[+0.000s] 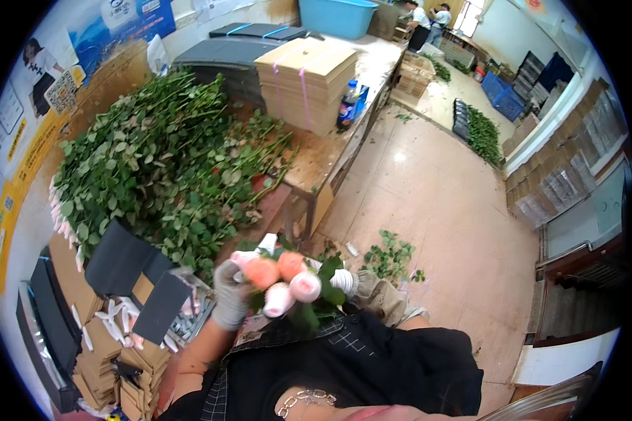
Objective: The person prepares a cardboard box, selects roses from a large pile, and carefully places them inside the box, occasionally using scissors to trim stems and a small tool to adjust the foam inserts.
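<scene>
At lower centre, a person's gloved left hand (pixel 230 295) grasps coral and pink roses (pixel 290 266), some sleeved in white; the right hand (pixel 376 293) is partly hidden at the bunch's right, its grip impossible to tell. Leafy stems (pixel 140 154) crowd the upper left, before strapped cardboard (pixel 303 88) at upper centre; two people (pixel 420 18) stand at top right.

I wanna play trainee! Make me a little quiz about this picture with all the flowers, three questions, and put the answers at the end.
1. Which colour are the unwrapped blooms at the front?
a) purple
b) orange-pink
c) blue

2. True or false: the bottle stands just right of the strapped tan stack in the picture.

3. Fill the gap: the left grip wears a grey ____.

Key: 1. b; 2. true; 3. glove
</scene>
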A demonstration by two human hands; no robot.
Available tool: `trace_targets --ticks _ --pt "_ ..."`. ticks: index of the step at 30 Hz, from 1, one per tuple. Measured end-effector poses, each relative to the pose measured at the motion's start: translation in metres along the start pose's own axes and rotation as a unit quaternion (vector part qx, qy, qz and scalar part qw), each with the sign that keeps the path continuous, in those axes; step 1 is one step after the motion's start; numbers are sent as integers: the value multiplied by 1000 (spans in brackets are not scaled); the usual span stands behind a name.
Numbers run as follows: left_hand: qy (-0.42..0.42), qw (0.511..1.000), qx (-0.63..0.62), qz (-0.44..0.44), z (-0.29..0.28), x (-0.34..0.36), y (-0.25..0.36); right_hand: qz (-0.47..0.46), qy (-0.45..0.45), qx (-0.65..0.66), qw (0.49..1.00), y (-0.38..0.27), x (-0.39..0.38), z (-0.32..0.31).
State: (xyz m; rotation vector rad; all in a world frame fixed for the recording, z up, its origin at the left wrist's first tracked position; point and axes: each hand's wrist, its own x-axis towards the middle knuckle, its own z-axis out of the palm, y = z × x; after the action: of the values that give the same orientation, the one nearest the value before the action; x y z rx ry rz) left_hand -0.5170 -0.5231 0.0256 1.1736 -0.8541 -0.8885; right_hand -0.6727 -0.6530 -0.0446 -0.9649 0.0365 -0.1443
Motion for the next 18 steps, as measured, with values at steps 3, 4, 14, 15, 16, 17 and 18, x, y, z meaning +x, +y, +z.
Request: trace_targets --ticks 3,4,14,15,16,17,18 --pt "-21 977 145 155 -11 6 8 13 -31 34 999 -1 -4 1" --pt "-46 961 205 179 -10 8 15 18 -40 44 998 0 -9 0" --pt "-16 1000 12 9 18 0 4 -290 -68 226 928 5 -10 28" --pt "-26 997 -4 -77 23 3 5 -289 -35 220 931 2 -9 22" --pt "-44 996 -27 -77 19 -1 -10 -286 -12 214 934 -2 -4 21" --pt "-48 996 -29 -72 22 -3 -23 -190 -76 184 961 -10 -5 6" --pt "-69 996 -51 -27 25 -1 -28 -140 -109 169 970 -8 -7 -2"
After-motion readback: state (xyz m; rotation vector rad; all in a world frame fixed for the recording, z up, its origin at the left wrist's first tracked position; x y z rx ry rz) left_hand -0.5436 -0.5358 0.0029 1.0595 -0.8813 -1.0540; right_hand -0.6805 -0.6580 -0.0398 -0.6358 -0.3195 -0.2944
